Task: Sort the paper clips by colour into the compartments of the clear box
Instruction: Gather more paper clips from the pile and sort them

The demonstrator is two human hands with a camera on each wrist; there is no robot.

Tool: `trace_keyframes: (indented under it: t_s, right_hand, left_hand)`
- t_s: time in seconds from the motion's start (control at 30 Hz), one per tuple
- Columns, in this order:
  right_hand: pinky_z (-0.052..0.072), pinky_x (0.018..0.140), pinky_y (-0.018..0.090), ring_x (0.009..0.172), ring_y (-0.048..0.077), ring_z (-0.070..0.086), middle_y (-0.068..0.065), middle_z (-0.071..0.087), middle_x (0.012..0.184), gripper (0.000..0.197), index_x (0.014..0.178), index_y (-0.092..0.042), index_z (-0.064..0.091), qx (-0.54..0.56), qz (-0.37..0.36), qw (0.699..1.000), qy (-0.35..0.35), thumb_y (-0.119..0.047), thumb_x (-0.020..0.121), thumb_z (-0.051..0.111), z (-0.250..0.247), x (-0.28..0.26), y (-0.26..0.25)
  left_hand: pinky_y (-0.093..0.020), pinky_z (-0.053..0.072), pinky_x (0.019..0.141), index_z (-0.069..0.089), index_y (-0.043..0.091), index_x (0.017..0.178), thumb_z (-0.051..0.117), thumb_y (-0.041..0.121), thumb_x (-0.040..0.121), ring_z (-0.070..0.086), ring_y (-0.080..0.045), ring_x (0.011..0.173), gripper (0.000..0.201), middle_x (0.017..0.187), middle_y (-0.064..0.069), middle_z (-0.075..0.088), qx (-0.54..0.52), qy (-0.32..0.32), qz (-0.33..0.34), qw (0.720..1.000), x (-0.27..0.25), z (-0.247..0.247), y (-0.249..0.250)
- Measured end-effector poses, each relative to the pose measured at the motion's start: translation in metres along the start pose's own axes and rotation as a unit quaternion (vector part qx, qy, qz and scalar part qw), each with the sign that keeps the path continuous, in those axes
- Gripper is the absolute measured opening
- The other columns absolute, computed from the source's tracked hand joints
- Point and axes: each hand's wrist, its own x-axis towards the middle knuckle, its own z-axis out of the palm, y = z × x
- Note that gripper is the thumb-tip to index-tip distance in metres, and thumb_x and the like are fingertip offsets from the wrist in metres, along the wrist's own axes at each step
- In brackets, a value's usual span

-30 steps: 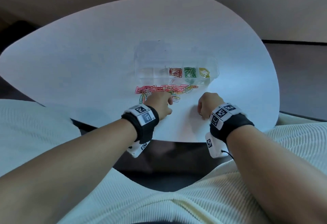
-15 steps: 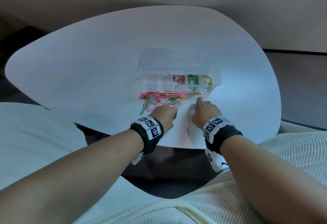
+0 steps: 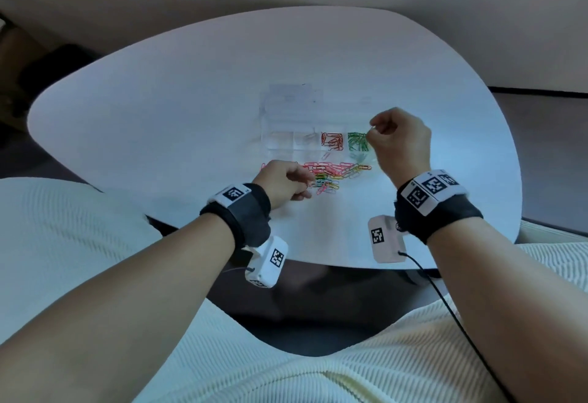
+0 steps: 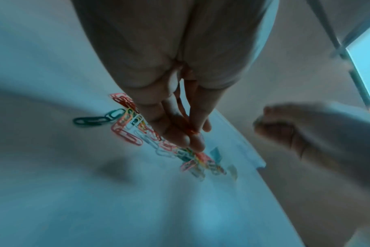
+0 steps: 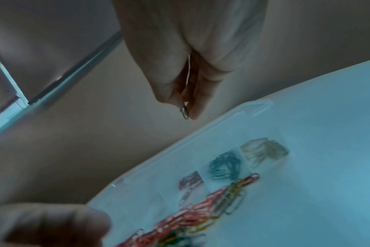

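Green paper clip [image 5: 185, 112] | right hand [image 3: 399, 144] fingers pinch it over clear box [image 3: 286, 140], likely for dropping | left hand [image 3: 281, 184] fingers pinch an orange clip [image 4: 188, 123] at the pile [image 3: 334, 173]

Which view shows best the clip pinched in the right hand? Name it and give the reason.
The right wrist view: the clip hangs dark between the fingertips of the right hand, close and unblocked. The head view shows only a tiny glint at the fingertips, above the box. The left wrist view shows that hand blurred, no clip visible.
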Motion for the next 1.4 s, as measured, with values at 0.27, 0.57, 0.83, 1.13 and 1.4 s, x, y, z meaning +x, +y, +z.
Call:
trace_keyframes:
  t_s: [0.27,0.57,0.83,1.13,1.4]
  right_hand:
    - [0.049,0.081,0.028,0.087,0.020,0.064,0.004,0.070,0.094,0.026,0.089,-0.012,0.073,-0.009,-0.072,0.997,-0.019,0.000,0.081,0.052,0.015,-0.017,-0.005]
    - [0.048,0.079,0.028,0.093,0.027,0.065,0.009,0.072,0.100,0.024,0.104,-0.015,0.076,-0.172,-0.139,0.942,-0.251,-0.009,0.085,0.064,0.056,-0.046,0.008]
    - [0.058,0.069,0.037,0.075,0.026,0.068,0.007,0.074,0.083,0.013,0.088,-0.018,0.078,-0.224,-0.092,0.926,-0.290,-0.013,0.084,0.066,0.062,-0.054,0.015]
    - [0.047,0.069,0.032,0.092,0.031,0.063,0.010,0.069,0.097,0.025,0.104,-0.018,0.075,-0.215,-0.178,0.928,-0.247,-0.013,0.092,0.054,0.083,-0.059,-0.008]
    - [0.035,0.061,0.028,0.086,0.032,0.063,0.007,0.065,0.091,0.023,0.094,-0.018,0.076,-0.249,-0.148,0.922,-0.257,-0.022,0.094,0.054,0.096,-0.060,-0.010]
  left_hand:
    - [-0.025,0.059,0.074,0.062,-0.001,0.101,0.050,-0.018,0.089,0.070,-0.019,0.077,0.024,0.089,-0.016,0.069,-0.160,-0.040,-0.003,0.986,-0.009,-0.017,0.023]
    - [-0.025,0.056,0.060,0.063,0.004,0.085,0.037,-0.022,0.086,0.060,-0.017,0.061,0.037,0.074,-0.012,0.062,0.015,-0.011,-0.031,0.999,-0.018,-0.056,0.009]
    - [-0.029,0.042,0.059,0.066,0.005,0.083,0.040,0.008,0.092,0.050,-0.018,0.067,0.028,0.071,0.001,0.056,0.243,0.055,-0.029,0.968,-0.011,-0.050,0.013]
    - [-0.026,0.042,0.067,0.064,0.033,0.087,0.060,0.036,0.085,0.059,-0.021,0.080,0.005,0.092,0.006,0.067,0.410,0.105,0.022,0.906,0.009,-0.039,-0.009]
    - [-0.032,0.049,0.084,0.064,0.038,0.118,0.055,0.041,0.092,0.063,-0.027,0.105,0.028,0.118,0.002,0.068,0.415,0.158,0.031,0.895,0.018,-0.046,-0.015]
